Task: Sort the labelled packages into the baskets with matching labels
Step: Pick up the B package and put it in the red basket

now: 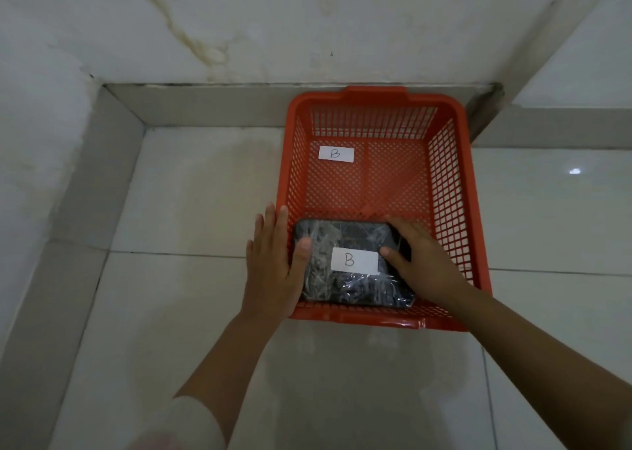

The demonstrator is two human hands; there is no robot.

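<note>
An orange plastic basket [451, 190] stands on the tiled floor in a corner, with a white label marked B [336, 154] lying on its bottom at the far left. A dark package wrapped in clear film [352, 289], bearing a white B label [354, 261], is at the near end of the basket. My left hand [273, 261] holds its left edge, thumb on top, fingers outside the basket wall. My right hand [420, 261] grips its right edge inside the basket.
The basket sits against a grey skirting [205, 104] below a stained white wall. Another skirting [85, 217] runs down the left. Glossy white floor tiles [191, 183] lie to the left, right and near side of the basket.
</note>
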